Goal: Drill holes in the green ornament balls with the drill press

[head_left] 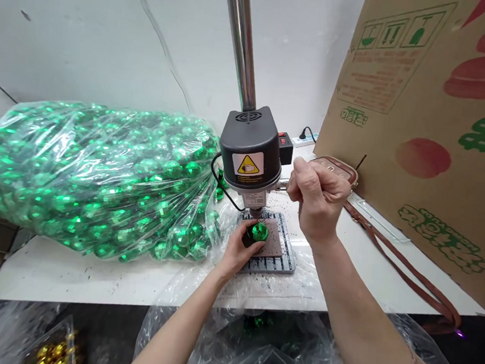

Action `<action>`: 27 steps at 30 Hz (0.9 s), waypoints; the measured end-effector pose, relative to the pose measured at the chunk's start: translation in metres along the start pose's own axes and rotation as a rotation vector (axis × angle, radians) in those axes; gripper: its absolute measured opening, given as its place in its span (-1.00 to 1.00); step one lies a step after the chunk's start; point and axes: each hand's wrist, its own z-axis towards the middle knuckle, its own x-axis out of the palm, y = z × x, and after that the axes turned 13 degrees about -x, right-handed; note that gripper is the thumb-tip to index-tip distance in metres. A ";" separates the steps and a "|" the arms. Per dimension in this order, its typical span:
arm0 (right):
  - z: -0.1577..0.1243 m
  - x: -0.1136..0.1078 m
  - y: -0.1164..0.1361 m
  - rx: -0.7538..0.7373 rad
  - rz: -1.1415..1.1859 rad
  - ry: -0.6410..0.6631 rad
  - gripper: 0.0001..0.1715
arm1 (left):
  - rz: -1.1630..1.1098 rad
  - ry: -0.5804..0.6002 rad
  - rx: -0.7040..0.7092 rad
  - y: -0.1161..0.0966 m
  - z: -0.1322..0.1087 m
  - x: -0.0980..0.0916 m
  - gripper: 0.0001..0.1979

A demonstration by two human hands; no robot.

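Note:
A shiny green faceted ball [259, 231] is pinched between the thumb and fingers of my left hand [238, 246], over the base plate [288, 249] of a small bench drill press [252, 143]. The drill's chuck end [256, 212] sits just above the ball; whether they touch I cannot tell. My right hand [319, 196] is closed in a fist at the right side of the drill head, around the end of its metal lever [283, 184]. The fingers hide most of the lever. Dark shavings lie scattered over the base plate.
A large clear bag of green balls [109, 186] fills the table's left side. At right stand a cardboard box [418, 136] and a brown bag with a strap [401, 263]. A power strip [305, 139] lies behind. Below the table edge are plastic bags and gold balls [56, 356].

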 end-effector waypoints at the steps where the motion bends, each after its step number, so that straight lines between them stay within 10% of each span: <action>1: 0.000 0.000 -0.001 -0.003 0.000 -0.003 -0.45 | -0.006 0.000 -0.004 0.000 -0.001 0.001 -0.47; 27: -0.031 -0.011 -0.016 -0.214 0.027 -0.004 -0.45 | -0.124 0.033 -0.060 -0.001 -0.002 0.006 -0.47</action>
